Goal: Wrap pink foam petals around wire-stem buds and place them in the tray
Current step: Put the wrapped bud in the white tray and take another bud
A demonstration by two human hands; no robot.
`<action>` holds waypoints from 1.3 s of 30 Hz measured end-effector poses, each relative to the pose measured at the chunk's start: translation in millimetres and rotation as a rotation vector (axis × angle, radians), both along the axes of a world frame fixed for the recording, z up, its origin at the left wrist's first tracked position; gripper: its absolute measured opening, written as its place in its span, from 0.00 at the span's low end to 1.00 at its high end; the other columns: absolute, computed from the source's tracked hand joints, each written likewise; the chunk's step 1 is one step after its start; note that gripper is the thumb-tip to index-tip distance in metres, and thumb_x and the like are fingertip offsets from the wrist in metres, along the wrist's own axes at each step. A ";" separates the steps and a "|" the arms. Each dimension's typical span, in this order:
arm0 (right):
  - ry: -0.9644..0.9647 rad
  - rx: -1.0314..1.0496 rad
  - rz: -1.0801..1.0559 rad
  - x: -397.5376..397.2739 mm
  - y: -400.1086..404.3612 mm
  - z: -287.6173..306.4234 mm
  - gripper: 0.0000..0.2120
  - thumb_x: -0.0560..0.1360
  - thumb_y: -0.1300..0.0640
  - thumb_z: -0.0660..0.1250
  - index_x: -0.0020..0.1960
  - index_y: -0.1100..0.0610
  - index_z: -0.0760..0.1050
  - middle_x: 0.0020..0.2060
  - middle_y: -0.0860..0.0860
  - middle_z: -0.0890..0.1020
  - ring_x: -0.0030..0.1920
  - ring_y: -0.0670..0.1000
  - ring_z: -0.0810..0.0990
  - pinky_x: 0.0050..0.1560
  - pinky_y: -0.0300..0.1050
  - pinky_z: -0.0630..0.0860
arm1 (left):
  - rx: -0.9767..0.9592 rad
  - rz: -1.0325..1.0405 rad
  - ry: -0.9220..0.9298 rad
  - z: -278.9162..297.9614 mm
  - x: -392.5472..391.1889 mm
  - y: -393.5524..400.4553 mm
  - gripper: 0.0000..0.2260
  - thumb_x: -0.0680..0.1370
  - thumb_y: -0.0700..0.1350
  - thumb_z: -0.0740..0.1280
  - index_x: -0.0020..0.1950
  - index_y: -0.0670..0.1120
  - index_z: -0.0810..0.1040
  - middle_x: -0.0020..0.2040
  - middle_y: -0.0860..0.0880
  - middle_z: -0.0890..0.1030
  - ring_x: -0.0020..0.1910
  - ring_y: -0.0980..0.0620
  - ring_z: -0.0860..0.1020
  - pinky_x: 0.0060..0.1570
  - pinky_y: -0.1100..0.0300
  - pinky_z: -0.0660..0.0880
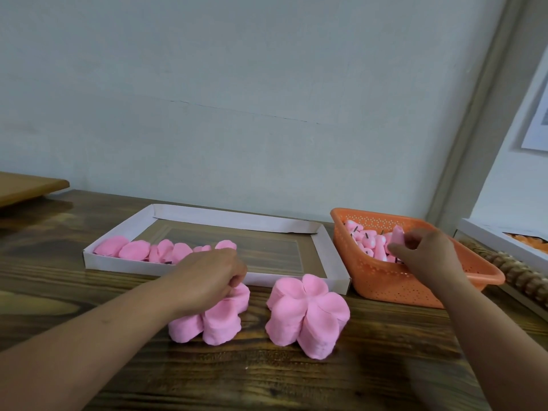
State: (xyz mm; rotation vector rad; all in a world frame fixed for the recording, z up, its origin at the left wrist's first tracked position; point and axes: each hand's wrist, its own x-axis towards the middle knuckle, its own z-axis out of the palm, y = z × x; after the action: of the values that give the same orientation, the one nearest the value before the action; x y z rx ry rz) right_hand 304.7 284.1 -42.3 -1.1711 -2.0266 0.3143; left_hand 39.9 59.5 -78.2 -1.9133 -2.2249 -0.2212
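**Both hands at work: one on the petals, one over the basket**

A dark wooden table [296, 378] is seen in front of a pale wall [237, 84]. On the table, near the wall, a shallow white tray [207, 216] is placed, and a row of wrapped pink buds [139, 250] is laid along its left part. Just to the right of the tray an orange basket [415, 289] is standing, slightly tilted, and it is filled with pink and white buds [370, 243] with dark stems.

In front of the tray two stacks of pink foam petals are set side by side, apart from each other. The right stack [308, 314] is free and its flower shape is seen from above. The left stack [221, 317] is partly covered by the left hand [210, 277], whose fingers are curled down and pinch the top petal at the far edge of the stack.

The right hand [427, 252] is held over the basket. Its fingers are bent and a small pink piece [398, 236] is pinched between the thumb and the fingertips, just above the buds; whether it is a petal or a bud cannot be told.

At the far right a second white box [486, 235] with something orange inside is partly seen, and a wooden board [26, 185] is seen at the far left
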 end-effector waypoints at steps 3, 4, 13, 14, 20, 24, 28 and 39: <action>0.003 -0.013 -0.002 -0.4 -2.9 1.5 0.15 0.76 0.50 0.64 0.36 0.58 0.78 0.29 0.55 0.81 0.33 0.57 0.79 0.42 0.51 0.75 | 0.010 -0.028 0.017 -1.4 -1.2 0.2 0.08 0.78 0.46 0.60 0.51 0.49 0.78 0.46 0.54 0.67 0.45 0.54 0.65 0.49 0.57 0.69; 0.001 -0.016 -0.004 -0.5 -3.8 1.9 0.15 0.76 0.50 0.64 0.36 0.58 0.79 0.30 0.55 0.81 0.33 0.57 0.79 0.42 0.51 0.75 | 0.003 -0.030 0.013 -1.3 -1.5 0.0 0.08 0.79 0.46 0.60 0.51 0.48 0.79 0.47 0.54 0.67 0.45 0.54 0.65 0.50 0.56 0.69; 0.031 -0.001 -0.011 0.4 -9.1 3.4 0.11 0.75 0.54 0.67 0.39 0.61 0.80 0.31 0.55 0.81 0.35 0.56 0.79 0.43 0.54 0.76 | 0.000 0.029 -0.145 5.4 0.0 -5.7 0.08 0.77 0.45 0.62 0.41 0.47 0.79 0.40 0.54 0.74 0.39 0.55 0.75 0.41 0.59 0.74; 0.037 -0.002 -0.013 0.7 -9.3 3.4 0.11 0.74 0.54 0.68 0.39 0.61 0.80 0.32 0.55 0.81 0.35 0.56 0.79 0.43 0.53 0.76 | -0.001 0.013 -0.185 7.3 -0.6 -6.8 0.08 0.77 0.45 0.63 0.43 0.47 0.80 0.43 0.51 0.76 0.42 0.52 0.76 0.45 0.54 0.75; 0.082 -0.006 -0.028 1.1 -11.6 3.7 0.09 0.74 0.55 0.68 0.37 0.59 0.78 0.33 0.54 0.80 0.37 0.56 0.78 0.46 0.57 0.77 | 0.026 -0.035 -0.297 11.3 -10.0 -4.4 0.07 0.75 0.44 0.66 0.37 0.49 0.76 0.38 0.50 0.78 0.36 0.54 0.73 0.37 0.62 0.70; 0.100 -0.006 -0.021 1.1 -12.7 3.9 0.09 0.74 0.56 0.68 0.38 0.60 0.79 0.33 0.54 0.81 0.38 0.57 0.79 0.45 0.57 0.77 | 0.028 -0.042 -0.394 11.5 -15.4 -4.6 0.09 0.73 0.42 0.67 0.35 0.51 0.73 0.32 0.56 0.74 0.32 0.60 0.70 0.33 0.68 0.68; 0.100 0.000 -0.023 1.3 -12.3 2.3 0.10 0.74 0.56 0.68 0.39 0.62 0.79 0.34 0.56 0.81 0.38 0.58 0.79 0.45 0.56 0.77 | 0.065 -0.069 -0.509 11.5 -16.3 -4.7 0.11 0.73 0.39 0.66 0.35 0.53 0.72 0.31 0.64 0.75 0.31 0.63 0.71 0.34 0.71 0.68; 0.110 -0.028 -0.029 0.6 -9.8 -0.2 0.12 0.75 0.53 0.67 0.37 0.59 0.79 0.32 0.54 0.81 0.36 0.56 0.79 0.44 0.56 0.78 | 0.066 0.011 -0.538 3.3 -28.0 -0.6 0.15 0.76 0.47 0.68 0.31 0.44 0.71 0.26 0.55 0.66 0.26 0.59 0.64 0.30 0.67 0.62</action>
State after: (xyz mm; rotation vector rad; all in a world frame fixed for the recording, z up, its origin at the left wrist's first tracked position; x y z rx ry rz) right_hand 305.3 274.3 -42.5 -1.1736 -1.9143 0.3851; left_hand 11.9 58.9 -74.9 -1.9790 -2.4971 -0.8893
